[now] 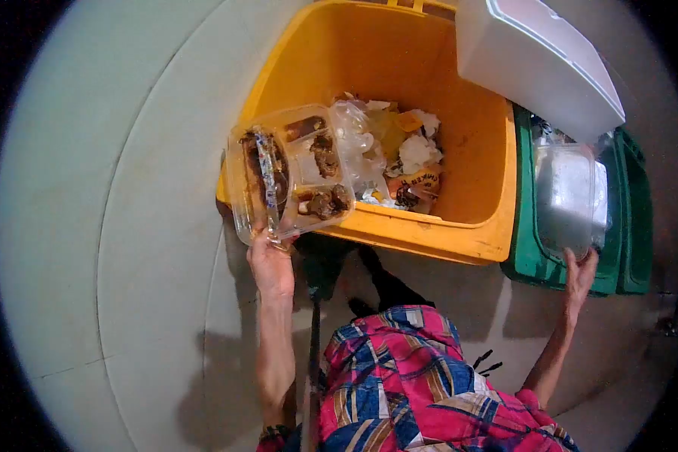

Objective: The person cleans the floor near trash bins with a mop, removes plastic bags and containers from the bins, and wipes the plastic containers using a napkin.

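My left hand point(271, 264) grips the near edge of a clear compartment tray point(303, 177) that has dark brown food remains in its sections. The tray is over the left front corner of a yellow bin point(474, 233). On the right, my right hand point(580, 271) pinches the near end of a clear plastic container point(565, 200), which looks empty. This container is above the opening of a green bin point(529, 256).
Crumpled paper point(419, 154), wrappers and plastic lie inside the yellow bin. A white foam box point(539, 64) rests across the back of both bins. A dark pole point(314, 361) stands beside my left forearm, below the yellow bin.
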Demonstrator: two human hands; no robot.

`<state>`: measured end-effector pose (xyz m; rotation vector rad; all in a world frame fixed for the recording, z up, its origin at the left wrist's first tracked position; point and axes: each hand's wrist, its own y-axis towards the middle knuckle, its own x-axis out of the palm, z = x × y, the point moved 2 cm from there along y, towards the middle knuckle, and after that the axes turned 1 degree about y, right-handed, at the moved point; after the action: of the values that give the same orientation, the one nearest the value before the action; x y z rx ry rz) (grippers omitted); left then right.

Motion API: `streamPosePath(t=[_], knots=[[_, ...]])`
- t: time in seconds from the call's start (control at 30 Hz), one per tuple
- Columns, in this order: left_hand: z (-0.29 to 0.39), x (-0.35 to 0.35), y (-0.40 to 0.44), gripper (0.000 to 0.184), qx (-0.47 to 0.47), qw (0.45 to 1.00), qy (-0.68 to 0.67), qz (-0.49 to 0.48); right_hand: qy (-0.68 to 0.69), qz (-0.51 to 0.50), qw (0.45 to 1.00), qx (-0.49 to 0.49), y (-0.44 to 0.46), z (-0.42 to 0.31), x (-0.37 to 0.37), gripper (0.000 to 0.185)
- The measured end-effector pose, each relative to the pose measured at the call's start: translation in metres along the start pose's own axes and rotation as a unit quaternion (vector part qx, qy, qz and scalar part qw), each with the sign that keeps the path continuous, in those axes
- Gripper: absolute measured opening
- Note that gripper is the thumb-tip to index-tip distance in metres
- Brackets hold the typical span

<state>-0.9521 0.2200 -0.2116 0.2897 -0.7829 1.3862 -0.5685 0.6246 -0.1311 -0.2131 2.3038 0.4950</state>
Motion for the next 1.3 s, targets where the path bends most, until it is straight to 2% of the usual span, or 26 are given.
streamPosePath(t=[0.1, 0.17, 0.23, 0.27, 0.33, 0.4, 0.5, 0.53, 0.6, 0.7, 0.73, 0.8, 0.83, 0.9, 0.97, 1.03, 1.1, 1.17, 1.2, 1.27, 1.3], knots=[[0.000, 0.010, -0.005, 0.033, 0.002, 1.000, 0.011, -0.019, 0.008, 0.185, 0.981, -0.065, -0.010, -0.069, -0.010, 0.031], [0.000, 0.022, -0.007, 0.034, 0.011, 1.000, 0.016, -0.013, 0.141, 0.070, 0.985, -0.066, -0.020, -0.107, 0.016, 0.023], [-0.005, 0.025, -0.008, 0.034, 0.013, 1.000, 0.010, -0.008, 0.142, -0.176, 0.971, -0.081, -0.046, -0.169, 0.062, 0.021], [-0.007, 0.027, -0.007, 0.034, 0.010, 1.000, 0.004, -0.006, 0.260, -0.348, 0.898, 0.062, -0.064, -0.186, 0.095, 0.025], [-0.008, 0.030, -0.009, 0.035, 0.006, 1.000, -0.017, -0.005, 0.390, -0.548, 0.724, 0.153, -0.106, -0.231, 0.149, 0.040], [-0.005, 0.037, -0.015, 0.035, 0.002, 0.999, -0.032, 0.002, 0.478, -0.584, 0.615, 0.230, -0.134, -0.257, 0.184, 0.047], [-0.010, 0.046, -0.019, 0.036, 0.011, 0.999, -0.031, 0.020, 0.566, -0.573, 0.533, 0.258, -0.142, -0.274, 0.223, 0.044], [-0.012, 0.051, -0.022, 0.037, 0.018, 0.999, -0.026, 0.024, 0.571, -0.542, 0.546, 0.286, -0.145, -0.279, 0.224, 0.032], [-0.013, 0.058, -0.028, 0.036, 0.021, 1.000, -0.019, 0.006, 0.582, -0.529, 0.542, 0.296, -0.148, -0.281, 0.236, 0.027], [-0.018, 0.050, -0.026, 0.036, -0.028, 0.997, -0.008, -0.067, 0.599, -0.490, 0.563, 0.291, -0.147, -0.280, 0.258, 0.022], [-0.018, 0.056, -0.028, 0.036, -0.013, 0.997, -0.010, -0.079, 0.599, -0.487, 0.567, 0.287, -0.143, -0.284, 0.256, 0.022], [-0.010, 0.070, -0.035, 0.040, 0.003, 0.998, -0.037, -0.045, 0.573, -0.503, 0.582, 0.283, -0.136, -0.286, 0.258, 0.020], [-0.008, 0.072, -0.038, 0.042, 0.011, 0.998, -0.051, -0.025, 0.574, -0.477, 0.593, 0.302, -0.130, -0.286, 0.259, 0.018], [-0.005, 0.064, -0.039, 0.044, -0.028, 0.999, 0.003, -0.033, 0.572, -0.428, 0.612, 0.340, -0.111, -0.288, 0.262, 0.014], [0.003, 0.051, -0.046, 0.046, -0.059, 0.994, 0.068, -0.068, 0.547, -0.437, 0.635, 0.326, -0.079, -0.262, 0.292, 0.013], [0.016, 0.037, -0.066, 0.047, -0.087, 0.978, 0.143, -0.122, 0.540, -0.398, 0.676, 0.305, -0.046, -0.263, 0.299, 0.011], [0.018, 0.017, -0.082, 0.045, -0.096, 0.974, 0.159, -0.134, 0.531, -0.421, 0.707, 0.202, 0.001, -0.232, 0.334, 0.018], [0.029, 0.007, -0.083, 0.043, -0.126, 0.969, 0.161, -0.137, 0.404, -0.380, 0.813, 0.180, 0.042, -0.242, 0.347, 0.022], [0.030, -0.001, -0.089, 0.043, -0.124, 0.971, 0.156, -0.132, 0.223, -0.355, 0.906, 0.058, 0.076, -0.215, 0.383, 0.024], [0.026, -0.017, -0.095, 0.042, -0.122, 0.974, 0.143, -0.124, 0.146, -0.306, 0.940, -0.032, 0.093, -0.221, 0.406, 0.025], [0.023, -0.025, -0.099, 0.042, -0.128, 0.976, 0.145, -0.103, 0.260, -0.295, 0.919, 0.008, 0.100, -0.233, 0.413, 0.024]])
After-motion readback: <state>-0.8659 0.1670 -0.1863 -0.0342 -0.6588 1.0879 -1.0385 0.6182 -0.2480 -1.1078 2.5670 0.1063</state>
